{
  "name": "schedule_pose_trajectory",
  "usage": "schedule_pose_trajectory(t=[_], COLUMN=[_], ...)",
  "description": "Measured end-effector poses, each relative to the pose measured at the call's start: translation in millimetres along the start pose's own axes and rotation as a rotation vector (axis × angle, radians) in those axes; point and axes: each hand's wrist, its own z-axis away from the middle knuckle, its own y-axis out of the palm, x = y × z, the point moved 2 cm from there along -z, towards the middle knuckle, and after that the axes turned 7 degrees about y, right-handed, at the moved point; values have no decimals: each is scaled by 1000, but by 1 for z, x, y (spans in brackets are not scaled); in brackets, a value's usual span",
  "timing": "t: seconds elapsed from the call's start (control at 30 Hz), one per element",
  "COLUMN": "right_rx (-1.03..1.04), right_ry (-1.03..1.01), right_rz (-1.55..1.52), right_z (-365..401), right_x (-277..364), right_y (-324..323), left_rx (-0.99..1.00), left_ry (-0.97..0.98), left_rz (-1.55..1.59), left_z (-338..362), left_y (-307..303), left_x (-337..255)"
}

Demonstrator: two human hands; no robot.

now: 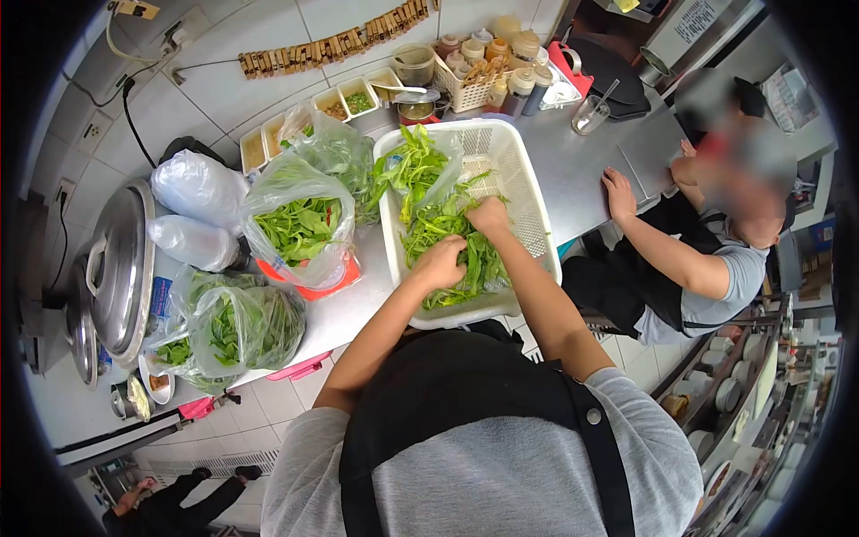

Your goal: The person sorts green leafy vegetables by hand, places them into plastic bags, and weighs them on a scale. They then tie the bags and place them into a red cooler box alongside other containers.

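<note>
Both my hands are inside a white plastic basket (535,192) of loose leafy greens (434,234). My left hand (442,262) is closed with curled fingers on greens near the basket's close side. Farther in, my right hand (489,216) is closed around greens; its fingertips are partly hidden. An open plastic bag (419,170) with greens spilling from it lies in the basket's far left part. Left of the basket, another see-through bag of leafy greens (300,228) sits on a flat red-orange item (313,288), perhaps a scale.
More bagged greens (237,331) stand at the counter's left edge, beside white bags (199,192) and large metal lids (121,268). Food trays (344,103) and sauce bottles (519,85) line the wall. On the right, a co-worker (680,251) rests a hand on the steel counter (573,179).
</note>
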Motion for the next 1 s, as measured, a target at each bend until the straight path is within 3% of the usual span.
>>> schedule_pose_trajectory(t=[0.07, 0.1, 0.17, 0.33, 0.4, 0.47, 0.53, 0.9, 1.0], right_rx=[-15, -15, -83, -110, -79, -133, -148, -294, -285], right_ry=[-72, -74, -306, -531, -656, -648, -494, -618, -669], right_rz=[-106, -104, -190, -383, -462, -456, -330, -497, -400], right_z=[13, 13, 15, 67, 80, 99, 108, 108, 108], right_x=[-2, -6, -15, -20, -26, -26, -29, -38, -38], right_y=[-9, -8, -4, -20, -19, -28, -31, -8, -10], left_rx=[-55, -186, -465, -454, -198, -121, -171, -328, -318], left_ry=[45, -10, -63, -138, -232, -203, -258, -281, -310], left_rz=[50, 125, 205, 167, 366, 413, 442, 608, 662], left_z=[-2, -7, -18, -44, -48, -45, -40, -29, -27], left_y=[-20, -31, -46, -41, -28, -21, -17, -2, -5], left_x=[-7, -8, -8, 16, 23, 19, 15, 21, 17])
